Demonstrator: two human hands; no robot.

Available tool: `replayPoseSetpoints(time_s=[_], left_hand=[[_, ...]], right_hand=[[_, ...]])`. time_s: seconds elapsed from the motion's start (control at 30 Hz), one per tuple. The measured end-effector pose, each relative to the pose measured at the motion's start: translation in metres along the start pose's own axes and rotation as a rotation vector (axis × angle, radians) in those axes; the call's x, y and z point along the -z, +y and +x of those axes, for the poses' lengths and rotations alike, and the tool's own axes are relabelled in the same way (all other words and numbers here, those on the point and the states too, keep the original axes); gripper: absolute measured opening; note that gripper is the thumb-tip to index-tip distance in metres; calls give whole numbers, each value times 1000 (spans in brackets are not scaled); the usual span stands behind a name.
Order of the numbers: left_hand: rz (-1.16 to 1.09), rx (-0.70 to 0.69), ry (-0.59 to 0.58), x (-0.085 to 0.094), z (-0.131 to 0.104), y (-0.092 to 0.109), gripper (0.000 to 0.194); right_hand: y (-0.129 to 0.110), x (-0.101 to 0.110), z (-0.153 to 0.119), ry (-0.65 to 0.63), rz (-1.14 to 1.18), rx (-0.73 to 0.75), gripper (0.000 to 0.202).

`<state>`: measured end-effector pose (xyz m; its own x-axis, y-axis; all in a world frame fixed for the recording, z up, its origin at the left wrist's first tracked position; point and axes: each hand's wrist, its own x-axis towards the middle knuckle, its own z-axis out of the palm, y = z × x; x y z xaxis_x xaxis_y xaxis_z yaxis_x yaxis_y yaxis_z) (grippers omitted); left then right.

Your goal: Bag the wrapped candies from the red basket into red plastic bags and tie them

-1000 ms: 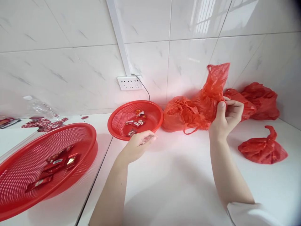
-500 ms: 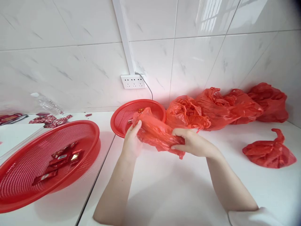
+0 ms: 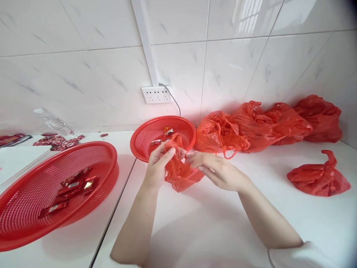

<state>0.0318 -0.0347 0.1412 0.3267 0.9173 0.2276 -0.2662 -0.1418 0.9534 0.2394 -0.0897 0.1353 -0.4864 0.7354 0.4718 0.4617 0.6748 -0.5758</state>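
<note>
A thin red plastic bag hangs between my hands above the white tabletop. My left hand is closed around the bag's gathered upper part, with a handle loop poking up past the thumb. At the bag's right side, my right hand has its fingers bent together on the plastic near the opening. Just behind my hands stands a small red mesh basket with a few wrapped packets in it. Part of its front rim is hidden by my left hand and the bag.
At left, a large red mesh basket holds several red packets. Several full red bags line the wall at right, and a knotted red bag lies nearer. A plastic bottle lies at back left. A socket strip is on the wall.
The bag has gone from stretched sideways between both hands to hanging down from my left hand. My right hand has moved left, closer to the left one.
</note>
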Motion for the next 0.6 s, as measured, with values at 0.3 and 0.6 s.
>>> replayPoseSetpoints(time_s=[0.3,0.6], left_hand=[[271,-117,138,8,-5,21,15],[986,-215,42,37,-39,65,37]], right_hand=[[10,-17,-1,-577,-427,-510,41],[2,2,-3,-499,-639,-652,23]])
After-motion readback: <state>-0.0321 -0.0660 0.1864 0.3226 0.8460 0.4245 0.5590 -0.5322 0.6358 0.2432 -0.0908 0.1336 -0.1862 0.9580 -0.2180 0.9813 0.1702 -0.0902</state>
